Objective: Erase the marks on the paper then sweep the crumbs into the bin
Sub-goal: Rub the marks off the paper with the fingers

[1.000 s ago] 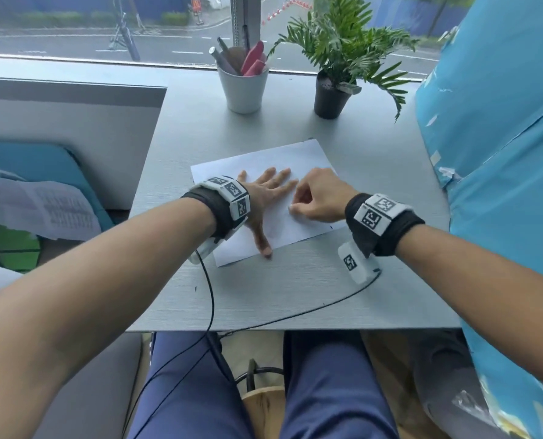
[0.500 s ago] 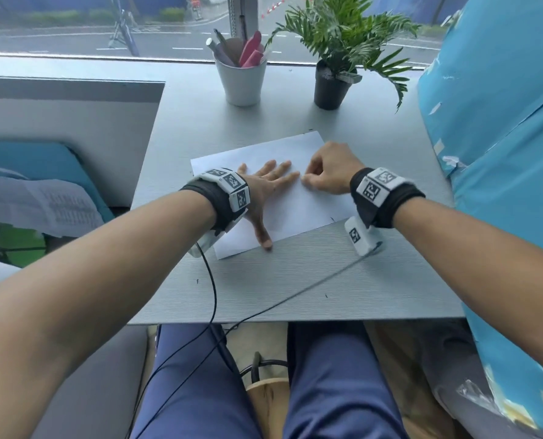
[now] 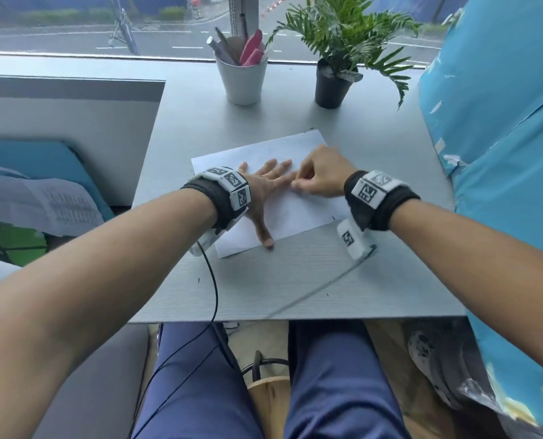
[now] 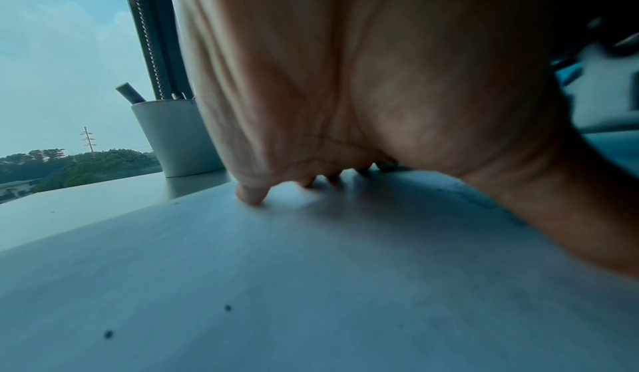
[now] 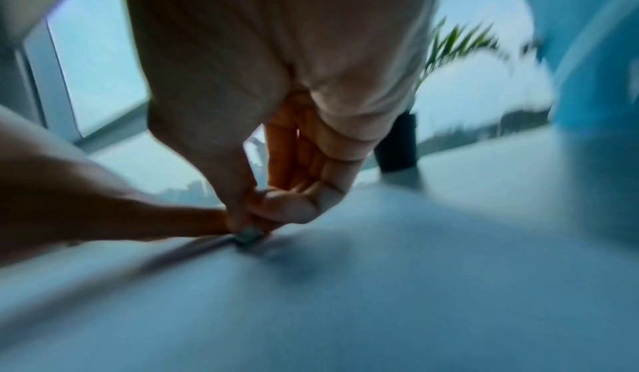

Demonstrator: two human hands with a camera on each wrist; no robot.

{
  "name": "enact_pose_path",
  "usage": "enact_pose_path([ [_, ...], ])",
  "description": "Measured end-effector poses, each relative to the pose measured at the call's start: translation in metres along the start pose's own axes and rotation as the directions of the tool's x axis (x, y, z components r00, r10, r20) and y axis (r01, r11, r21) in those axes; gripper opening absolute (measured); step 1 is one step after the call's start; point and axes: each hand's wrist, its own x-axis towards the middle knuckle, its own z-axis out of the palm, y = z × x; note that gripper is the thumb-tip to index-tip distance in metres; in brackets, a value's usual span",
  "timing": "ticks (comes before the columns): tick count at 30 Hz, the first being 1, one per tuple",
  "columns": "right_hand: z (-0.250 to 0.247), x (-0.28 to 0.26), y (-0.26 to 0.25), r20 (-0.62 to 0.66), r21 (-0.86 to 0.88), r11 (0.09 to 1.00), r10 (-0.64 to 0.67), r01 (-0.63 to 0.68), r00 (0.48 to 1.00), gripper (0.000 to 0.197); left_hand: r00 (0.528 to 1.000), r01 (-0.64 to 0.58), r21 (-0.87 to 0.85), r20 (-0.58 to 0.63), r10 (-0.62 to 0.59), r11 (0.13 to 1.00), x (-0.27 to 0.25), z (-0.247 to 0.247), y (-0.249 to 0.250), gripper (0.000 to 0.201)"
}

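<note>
Fingertips (image 5: 242,222) of the right hand (image 3: 319,177) pinch a small eraser (image 5: 248,235) against the paper (image 3: 298,213), thumb and curled fingers closed round it low down; the left hand (image 3: 265,193) lies flat, fingers spread and straight, pressing the sheet to the grey table (image 3: 263,289); the paper sits mid-table, angled, its near corner under the left thumb; dark crumbs (image 4: 108,334) speckle the sheet and the tabletop beside it; a white cup of pens (image 3: 242,79) and a potted plant (image 3: 333,83) stand well beyond, by the window; no bin shows in any view. Erasing appears under way, sweeping not yet begun; the sheet looks thin and light, likely to slide or crease under rubbing, so it wants a flat palm near the strokes rather than a grip at an edge; the eraser seems firm and small, best held close to its working end.
</note>
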Motion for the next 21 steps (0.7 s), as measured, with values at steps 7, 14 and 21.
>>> enact_pose_path([
  [7, 0.017, -0.018, -0.019, 0.120, -0.038, 0.993, -0.110, 0.115, 0.987, 0.014, 1.000, 0.005, 0.018, 0.001, -0.005, 1.000, 0.000, 0.000, 0.002, 0.163],
  [14, 0.032, -0.032, -0.032, 0.151, -0.011, 0.986, -0.163, 0.167, 0.975, 0.012, 1.000, -0.014, 0.001, -0.012, 0.014, 1.000, 0.000, -0.001, 0.001, 0.164],
  [21, 0.029, -0.025, -0.037, 0.087, -0.015, 0.993, -0.112, 0.114, 0.990, 0.014, 1.000, 0.003, 0.042, 0.000, -0.003, 0.999, 0.000, -0.001, 0.003, 0.163],
])
